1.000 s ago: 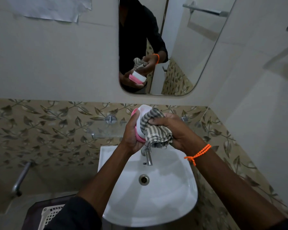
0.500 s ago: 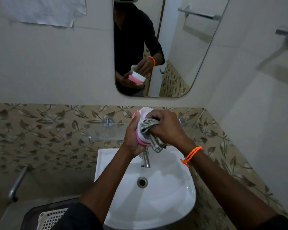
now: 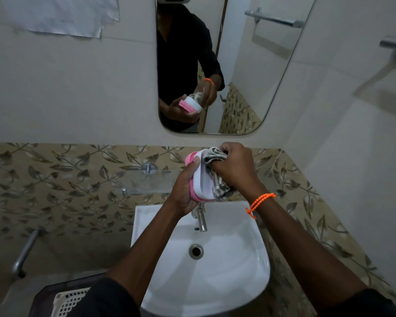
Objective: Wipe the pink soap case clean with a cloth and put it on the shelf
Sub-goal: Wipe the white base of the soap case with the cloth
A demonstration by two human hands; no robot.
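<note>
case [image 3: 201, 179]: pink base with a white upper part, rounded oblong; held on edge, tilted, its open white side facing right; above the tap end of the basin, in front of the shelf; gripped along its left edge, a thumb over the pink rim.
cloth [image 3: 217, 175]: grey and off-white striped, crumpled; bunched against the white side of the case, one fold showing at the top, a loose end hanging at the lower right of the case.
shelf [image 3: 146, 183]: clear glass, fixed to the leaf-patterned tiles on metal brackets, behind and to the left of the case; nothing visible on the part in view.
</note>
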